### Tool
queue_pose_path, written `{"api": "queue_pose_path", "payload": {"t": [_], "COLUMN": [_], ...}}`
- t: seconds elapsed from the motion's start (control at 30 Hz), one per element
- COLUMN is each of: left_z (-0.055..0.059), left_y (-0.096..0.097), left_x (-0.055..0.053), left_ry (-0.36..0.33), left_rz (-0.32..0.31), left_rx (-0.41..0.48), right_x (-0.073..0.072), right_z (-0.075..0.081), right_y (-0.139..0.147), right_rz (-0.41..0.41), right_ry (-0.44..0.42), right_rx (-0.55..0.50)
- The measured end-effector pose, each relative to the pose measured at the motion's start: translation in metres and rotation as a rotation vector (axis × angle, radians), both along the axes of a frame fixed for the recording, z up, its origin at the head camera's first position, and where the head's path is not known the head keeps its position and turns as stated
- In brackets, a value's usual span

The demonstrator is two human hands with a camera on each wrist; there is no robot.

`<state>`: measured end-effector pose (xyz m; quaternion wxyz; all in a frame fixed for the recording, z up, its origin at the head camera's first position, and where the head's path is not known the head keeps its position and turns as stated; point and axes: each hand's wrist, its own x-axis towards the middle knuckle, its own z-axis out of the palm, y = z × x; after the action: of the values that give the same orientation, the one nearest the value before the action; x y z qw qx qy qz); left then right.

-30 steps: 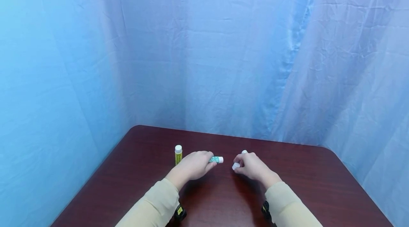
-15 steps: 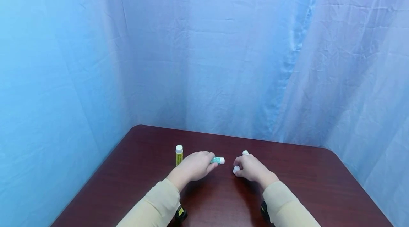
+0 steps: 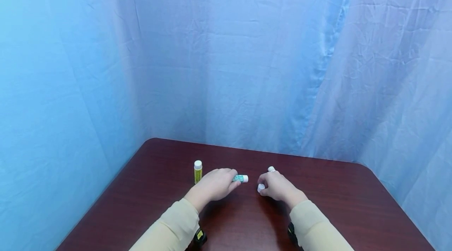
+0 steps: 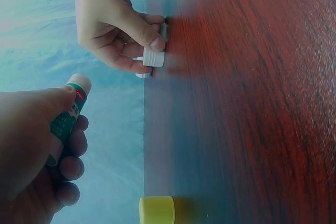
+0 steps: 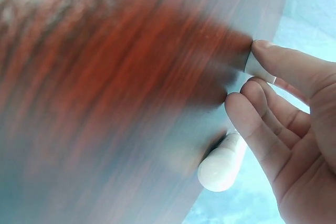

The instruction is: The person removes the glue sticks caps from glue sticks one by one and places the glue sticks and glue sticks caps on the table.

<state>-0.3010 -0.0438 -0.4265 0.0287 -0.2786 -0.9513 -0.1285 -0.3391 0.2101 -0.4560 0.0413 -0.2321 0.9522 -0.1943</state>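
My left hand [image 3: 213,185] grips a green-labelled glue stick [image 3: 241,178], held sideways with its white end towards the right. In the left wrist view, the thumb lies along this glue stick [image 4: 68,114] and the fingers curl round it. Across from it, my right hand [image 3: 279,187] pinches a small white cap [image 3: 261,188] at the table surface. The right wrist view has the thumb against the cap [image 5: 257,70], its far side hidden by the fingers. Just beyond that hand lies a white-ended stick [image 3: 271,169], mostly hidden in the head view.
A yellow glue stick [image 3: 198,172] with a white top stands upright left of my left hand. The dark red-brown table [image 3: 233,223] has rounded far corners. Blue cloth [image 3: 229,66] hangs behind it and along both sides.
The white cap in my right hand has come down slightly and sits more upright. My left hand holds the green glue stick almost in the same place.
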Motion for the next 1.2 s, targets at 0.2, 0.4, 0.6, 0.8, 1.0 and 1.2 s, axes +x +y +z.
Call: {"api": "queue_pose_path", "payload": {"t": [0.2,0.4,0.6,0.8,1.0,1.2], "left_z": [0.001,0.000,-0.001,0.002,0.004,0.007], "left_y": [0.001,0.001,0.000,-0.002,-0.004,-0.005], "left_x": [0.000,-0.002,-0.003,-0.001,0.000,0.000], "left_ry": [0.002,0.028,0.097,0.183,0.249,0.274], "left_rz": [-0.005,-0.018,-0.032,-0.044,-0.057,-0.068], "left_rx": [0.004,-0.006,-0.050,-0.076,-0.069,-0.047], "right_x": [-0.001,-0.001,0.000,0.001,0.003,0.006], "right_z": [-0.001,-0.001,0.002,0.009,0.016,0.023], "right_y": [0.001,0.002,0.004,0.009,0.016,0.021], "right_rz": [-0.004,-0.025,-0.068,-0.091,-0.059,-0.035], "right_ry": [-0.013,-0.032,-0.065,-0.029,0.043,0.058], "right_rx": [0.004,0.005,-0.013,-0.043,-0.092,-0.151]}}
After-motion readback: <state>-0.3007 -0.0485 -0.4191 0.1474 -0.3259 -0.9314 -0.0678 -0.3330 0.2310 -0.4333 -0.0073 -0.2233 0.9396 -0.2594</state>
